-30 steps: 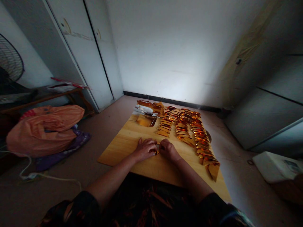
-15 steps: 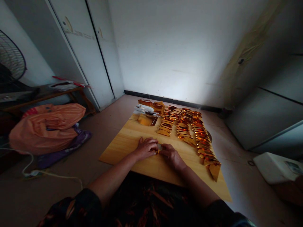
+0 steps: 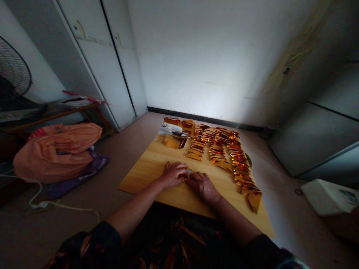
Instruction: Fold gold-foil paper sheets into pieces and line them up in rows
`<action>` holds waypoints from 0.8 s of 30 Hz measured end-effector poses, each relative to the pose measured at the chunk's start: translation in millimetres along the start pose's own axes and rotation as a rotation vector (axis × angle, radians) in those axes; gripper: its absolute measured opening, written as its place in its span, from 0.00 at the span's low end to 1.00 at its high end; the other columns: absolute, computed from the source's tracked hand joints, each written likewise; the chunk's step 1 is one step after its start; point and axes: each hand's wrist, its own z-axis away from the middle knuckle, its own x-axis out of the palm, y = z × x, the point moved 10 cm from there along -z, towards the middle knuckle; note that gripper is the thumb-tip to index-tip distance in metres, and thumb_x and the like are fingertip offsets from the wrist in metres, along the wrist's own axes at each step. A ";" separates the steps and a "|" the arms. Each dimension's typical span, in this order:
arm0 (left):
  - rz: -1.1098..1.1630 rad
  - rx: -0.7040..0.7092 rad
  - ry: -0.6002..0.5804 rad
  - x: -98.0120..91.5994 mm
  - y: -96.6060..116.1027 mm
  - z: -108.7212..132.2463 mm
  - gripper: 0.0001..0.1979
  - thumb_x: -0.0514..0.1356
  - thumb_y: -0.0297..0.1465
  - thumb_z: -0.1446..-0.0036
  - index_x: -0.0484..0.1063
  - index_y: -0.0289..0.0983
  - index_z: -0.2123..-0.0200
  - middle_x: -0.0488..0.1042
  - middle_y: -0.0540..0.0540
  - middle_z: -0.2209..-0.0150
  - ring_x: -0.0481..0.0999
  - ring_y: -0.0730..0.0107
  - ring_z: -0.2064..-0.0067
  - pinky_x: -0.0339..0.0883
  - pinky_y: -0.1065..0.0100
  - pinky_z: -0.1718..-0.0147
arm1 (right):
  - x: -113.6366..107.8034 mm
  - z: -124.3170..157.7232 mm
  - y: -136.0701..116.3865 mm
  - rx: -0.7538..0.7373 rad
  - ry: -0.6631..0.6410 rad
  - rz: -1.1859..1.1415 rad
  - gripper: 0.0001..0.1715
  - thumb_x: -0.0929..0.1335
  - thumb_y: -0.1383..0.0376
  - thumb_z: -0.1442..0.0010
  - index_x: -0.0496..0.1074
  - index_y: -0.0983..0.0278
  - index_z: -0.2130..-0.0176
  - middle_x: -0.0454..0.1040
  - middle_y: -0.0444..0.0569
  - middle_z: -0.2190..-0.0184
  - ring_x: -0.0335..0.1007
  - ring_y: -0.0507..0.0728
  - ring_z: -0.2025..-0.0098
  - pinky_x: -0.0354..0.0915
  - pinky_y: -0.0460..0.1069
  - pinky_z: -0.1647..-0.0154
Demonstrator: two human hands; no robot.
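Note:
Over the wooden board (image 3: 146, 168), my left hand (image 3: 173, 175) and my right hand (image 3: 204, 186) meet with their fingers bent. Between them they hold a small piece of gold foil paper (image 3: 186, 178), mostly covered by the fingers. A pale grey edge shows just above it. Beyond my hands lie rows of folded gold foil pieces (image 3: 220, 151), overlapping one another. The longest row (image 3: 242, 172) runs down the right side of the board. A flat gold foil sheet (image 3: 174, 142) lies at the back left.
Behind the flat sheet are a white packet (image 3: 171, 127) and a stack of gold foil paper (image 3: 188, 127). An orange bag (image 3: 58, 153) sits on the floor at left, with a cable (image 3: 67, 207) near it. To the right stands a white box (image 3: 328, 198).
My right hand has shifted slightly left, closer to my left hand, and its fingers now cover more of the foil. The rows of folded pieces look the same.

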 end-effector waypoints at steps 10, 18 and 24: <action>-0.015 -0.001 -0.001 1.0 -2.8 -2.0 0.10 0.60 0.31 0.45 0.75 0.46 0.59 0.66 0.47 0.41 0.59 0.53 0.38 0.40 0.39 0.41 | 2.3 -3.5 -13.8 0.005 -0.075 0.152 0.12 0.62 0.65 0.34 0.72 0.60 0.55 0.72 0.52 0.52 0.63 0.58 0.58 0.56 0.52 0.60; 0.005 0.013 0.022 0.1 -1.6 -2.6 0.08 0.61 0.32 0.45 0.76 0.47 0.61 0.67 0.49 0.42 0.59 0.54 0.39 0.41 0.40 0.41 | -2.0 16.7 15.0 0.043 0.215 -0.168 0.15 0.61 0.68 0.34 0.72 0.62 0.51 0.74 0.51 0.55 0.66 0.55 0.56 0.61 0.50 0.55; -0.001 0.006 0.020 1.1 -3.0 -2.6 0.08 0.62 0.33 0.45 0.76 0.46 0.61 0.67 0.48 0.41 0.59 0.53 0.39 0.41 0.40 0.41 | -1.2 11.6 12.1 0.095 0.189 -0.100 0.15 0.62 0.67 0.35 0.71 0.61 0.50 0.74 0.52 0.56 0.66 0.56 0.56 0.59 0.51 0.56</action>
